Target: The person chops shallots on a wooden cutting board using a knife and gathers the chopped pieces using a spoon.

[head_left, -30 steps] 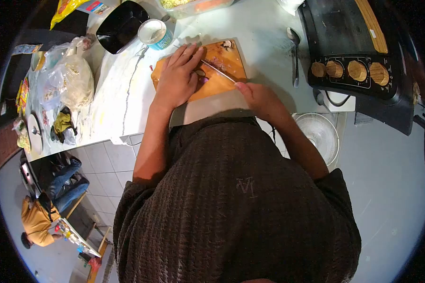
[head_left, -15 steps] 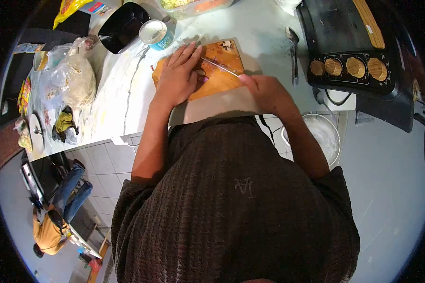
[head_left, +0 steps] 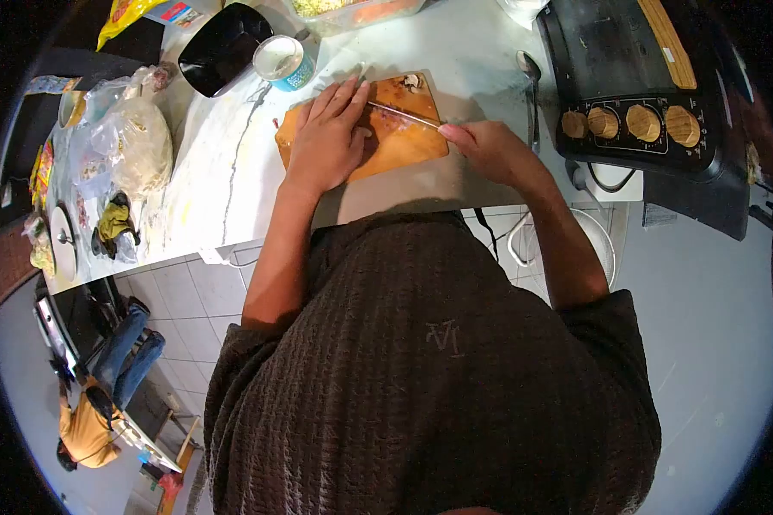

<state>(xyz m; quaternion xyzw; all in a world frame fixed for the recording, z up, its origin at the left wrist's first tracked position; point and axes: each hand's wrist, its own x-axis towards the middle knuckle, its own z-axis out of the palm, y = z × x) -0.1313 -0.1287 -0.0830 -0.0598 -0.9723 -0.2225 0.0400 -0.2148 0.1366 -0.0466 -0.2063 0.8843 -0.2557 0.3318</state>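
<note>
- Cutting, prob., is the step being worked on, judging by the knife (head_left: 404, 113) being held slantwise over the board (head_left: 416, 150); exact stroke can't be told.
- Knife is being clasped at its near end in the R hand (head_left: 492, 150), fingers curled round it.
- L hand (head_left: 326, 150) is being laid palm-down on the board's L part, fingers stretched fwd & close tog.; whatever's under it is being hidden, so any grip there can't be told.
- Hands are being held apart, w/ knife bridging the gap; its far end is lying just beside the L hand's fingers, contact unclear.
- Pale bit (head_left: 367, 134) is being partly covered by the L thumb; small scrap (head_left: 411, 83) is lying at the board's far R corner.
- Board is being supported by the counter (head_left: 202, 197), near its front edge; cup (head_left: 283, 62) is standing beyond on L, spoon (head_left: 532, 86) is lying on R.
- Next move, by judgement: steady pressure from L hand, fingers clear of the edge, & firm R hold are being called for.
</note>
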